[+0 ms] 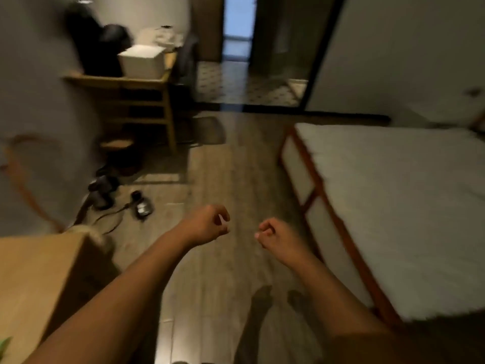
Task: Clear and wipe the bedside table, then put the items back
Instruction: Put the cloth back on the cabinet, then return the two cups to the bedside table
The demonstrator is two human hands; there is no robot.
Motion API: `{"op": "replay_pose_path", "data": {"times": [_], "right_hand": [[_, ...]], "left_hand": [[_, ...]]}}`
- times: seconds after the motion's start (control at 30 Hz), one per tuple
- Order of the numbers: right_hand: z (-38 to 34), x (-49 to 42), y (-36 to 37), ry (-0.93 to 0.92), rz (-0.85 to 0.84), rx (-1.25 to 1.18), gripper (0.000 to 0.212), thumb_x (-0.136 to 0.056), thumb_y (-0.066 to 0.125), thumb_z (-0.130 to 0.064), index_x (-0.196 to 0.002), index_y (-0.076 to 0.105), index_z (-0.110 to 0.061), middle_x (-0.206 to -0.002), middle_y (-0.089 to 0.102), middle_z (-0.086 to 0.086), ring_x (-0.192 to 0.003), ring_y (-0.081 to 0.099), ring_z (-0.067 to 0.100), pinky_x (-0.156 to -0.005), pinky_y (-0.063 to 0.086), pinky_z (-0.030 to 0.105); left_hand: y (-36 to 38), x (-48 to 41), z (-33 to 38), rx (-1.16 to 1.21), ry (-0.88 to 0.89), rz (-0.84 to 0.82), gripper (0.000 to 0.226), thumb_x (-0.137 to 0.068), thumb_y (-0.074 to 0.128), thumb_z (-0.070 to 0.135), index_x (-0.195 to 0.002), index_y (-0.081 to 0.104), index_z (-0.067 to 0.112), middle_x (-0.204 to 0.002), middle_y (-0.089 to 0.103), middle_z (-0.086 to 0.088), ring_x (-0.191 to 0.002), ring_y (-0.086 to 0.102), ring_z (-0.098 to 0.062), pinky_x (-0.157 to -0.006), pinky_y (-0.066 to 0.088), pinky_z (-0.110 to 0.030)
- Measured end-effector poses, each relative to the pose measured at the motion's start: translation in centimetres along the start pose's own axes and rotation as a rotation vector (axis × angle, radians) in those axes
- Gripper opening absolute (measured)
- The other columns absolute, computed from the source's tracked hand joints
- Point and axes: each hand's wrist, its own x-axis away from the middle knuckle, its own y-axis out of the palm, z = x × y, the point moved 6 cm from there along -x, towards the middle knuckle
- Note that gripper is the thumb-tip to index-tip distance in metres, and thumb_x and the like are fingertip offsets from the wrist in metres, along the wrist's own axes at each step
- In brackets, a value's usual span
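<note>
Left hand [207, 224] and right hand [275, 236] out over floor [223, 166], fingers loosely curled, nothing visible in either. Light wooden bench [39, 271] near left, likely the bedside one; bed [393, 206] right.

Step in hand, as judged: walking between spots, no item carried.

To do well: turn to bench, lift everything off before wiping, avoid cables [112, 219] on floor left.

Hard to read:
- whole frame motion-blurred
- bench top mostly cut off
- green scrap [5, 345] at near-left corner unidentifiable
- no cloth seen
- clutter on far bench [118, 81] indistinct
</note>
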Motion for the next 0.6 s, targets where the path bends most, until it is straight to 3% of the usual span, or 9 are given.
{"op": "replay_pose_path", "data": {"times": [0.1,0.2,0.27,0.33,0.43,0.6], "right_hand": [[7.0,6.7,-11.9,0.075,0.235,0.017,0.016,-0.081,0.07,-0.035,-0.092,0.063,-0.026,-0.076,0.065,-0.011,-0.071,0.061,0.005,-0.059,0.042,0.017],[13.7,14.4,-21.4,0.188,0.417,-0.006,0.016,-0.082,0.066,-0.036,-0.095,0.062,-0.027,-0.082,0.068,-0.009,-0.077,0.065,0.012,-0.063,0.049,0.025],[18.5,20.3,-26.8,0.284,0.533,-0.031,0.017,-0.085,0.065,-0.04,-0.096,0.06,-0.028,-0.088,0.068,-0.007,-0.079,0.066,0.012,-0.068,0.052,0.028],[22.9,25.7,-31.2,0.369,0.635,-0.054,0.021,-0.086,0.066,-0.042,-0.099,0.059,-0.027,-0.091,0.067,-0.007,-0.081,0.065,0.01,-0.07,0.054,0.029],[28.6,32.8,-36.7,0.48,0.764,-0.036,0.023,-0.086,0.068,-0.039,-0.101,0.06,-0.024,-0.088,0.064,-0.01,-0.08,0.061,0.007,-0.063,0.043,0.018],[36.9,41.0,-44.3,0.662,0.939,-0.027,0.02,-0.086,0.067,-0.037,-0.101,0.057,-0.028,-0.086,0.058,-0.012,-0.086,0.059,0.011,-0.067,0.039,0.021]], "left_hand": [[6.4,-2.4,12.6,-0.028,0.168,-0.095,0.022,-0.09,0.065,0.03,-0.11,0.062,0.021,-0.095,0.07,-0.003,-0.074,0.068,-0.013,-0.069,0.055,-0.028],[13.4,-2.9,24.8,-0.104,0.408,-0.158,0.023,-0.086,0.069,0.025,-0.108,0.066,0.016,-0.096,0.072,-0.007,-0.069,0.061,-0.008,-0.065,0.047,-0.016],[18.8,-1.9,33.0,-0.127,0.551,-0.219,0.023,-0.085,0.071,0.024,-0.105,0.067,0.015,-0.097,0.071,-0.008,-0.076,0.062,-0.012,-0.07,0.048,-0.023],[24.2,-0.8,40.0,-0.154,0.655,-0.31,0.022,-0.085,0.07,0.028,-0.105,0.065,0.018,-0.094,0.07,-0.005,-0.079,0.063,-0.015,-0.069,0.047,-0.025],[31.1,0.9,49.0,-0.159,0.794,-0.419,0.021,-0.087,0.068,0.032,-0.104,0.064,0.021,-0.092,0.068,-0.001,-0.073,0.061,-0.014,-0.062,0.044,-0.022],[40.8,1.4,60.9,-0.179,0.988,-0.526,0.018,-0.088,0.068,0.03,-0.103,0.064,0.023,-0.093,0.067,0.004,-0.071,0.057,-0.003,-0.06,0.039,-0.013]]}}
